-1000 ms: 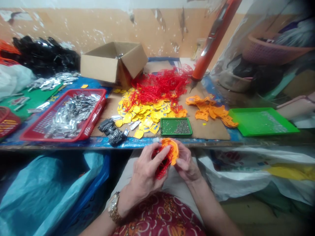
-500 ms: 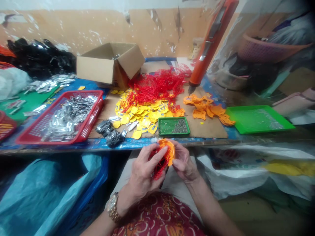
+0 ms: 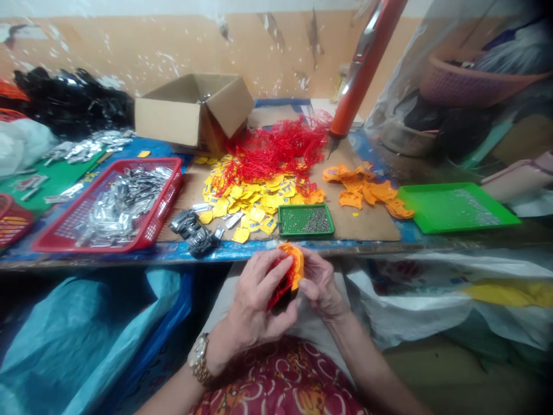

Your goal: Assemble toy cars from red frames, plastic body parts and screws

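the left hand (image 3: 259,297) is curled nearly shut around a tangle of red plastic sprue (image 3: 283,288), its fingers wrapped across the front, while the right hand (image 3: 322,282) is half closed, its fingertips (image 3: 303,283) pressed to the edge of a curved orange plastic piece (image 3: 296,265) that sits against the sprue. the bundle is held between both hands, just in front of the bench edge and above the lap, and a gold wristwatch (image 3: 199,360) sits on the left wrist. on a cardboard sheet (image 3: 367,227) on the blue bench (image 3: 242,249), red sprue (image 3: 280,147) lies heaped over yellow plastic tags (image 3: 254,202), beside loose orange pieces (image 3: 358,190) and a small green tray of tiny metal parts (image 3: 317,221). a bright green tray (image 3: 423,207) sits to the right, a red basket of silver metal pieces (image 3: 86,248) to the left, dark plastic parts (image 3: 192,233) near the bench edge, and an open cardboard box (image 3: 173,115) behind the heap.
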Motion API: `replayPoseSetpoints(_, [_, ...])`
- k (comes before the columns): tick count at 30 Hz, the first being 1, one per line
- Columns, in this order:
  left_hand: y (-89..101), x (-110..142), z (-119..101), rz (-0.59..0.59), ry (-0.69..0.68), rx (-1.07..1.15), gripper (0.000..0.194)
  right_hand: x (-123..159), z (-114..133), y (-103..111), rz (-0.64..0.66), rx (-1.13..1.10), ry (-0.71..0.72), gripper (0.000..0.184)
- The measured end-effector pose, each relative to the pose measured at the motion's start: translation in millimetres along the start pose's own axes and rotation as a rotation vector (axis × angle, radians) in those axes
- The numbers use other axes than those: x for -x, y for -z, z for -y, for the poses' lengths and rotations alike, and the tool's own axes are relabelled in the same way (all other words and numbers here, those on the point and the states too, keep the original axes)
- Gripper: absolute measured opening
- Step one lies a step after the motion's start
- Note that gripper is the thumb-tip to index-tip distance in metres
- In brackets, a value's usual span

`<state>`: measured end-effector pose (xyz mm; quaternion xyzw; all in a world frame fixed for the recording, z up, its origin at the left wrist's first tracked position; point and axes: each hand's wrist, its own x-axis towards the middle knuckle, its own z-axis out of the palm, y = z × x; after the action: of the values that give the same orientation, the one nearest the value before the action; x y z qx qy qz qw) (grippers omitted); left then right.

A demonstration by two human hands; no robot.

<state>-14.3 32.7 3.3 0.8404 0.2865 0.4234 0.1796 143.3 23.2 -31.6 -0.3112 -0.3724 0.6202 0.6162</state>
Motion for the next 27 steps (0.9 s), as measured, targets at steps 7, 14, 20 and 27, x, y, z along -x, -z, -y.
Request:
replayPoseSetpoints(7, [-4.1, 0.5, 4.3, 0.01, 0.059, 0.076, 0.059, -1.0, -1.5, -0.2, -0.054, -0.057, -0.051, 0.049])
replayPoseSetpoints(14, [-4.3, -2.3, -0.9, 0.015, 0.075, 0.044, 0.053, -2.8, -6.0, 1.1, -0.095, -0.055, -0.048, 0.048])
replayPoseSetpoints(20, [-4.2, -3.8, 0.2, 0.02, 0.084, 0.014, 0.046, -3.2, -5.4, 0.1, -0.113, -0.022, -0.038, 0.042])
replayPoseSetpoints(27, [-7.1, -5.2, 3.4, -0.001, 0.096, 0.045, 0.045, -5.0, -8.4, 2.6, -0.118, -0.04, -0.034, 0.047])
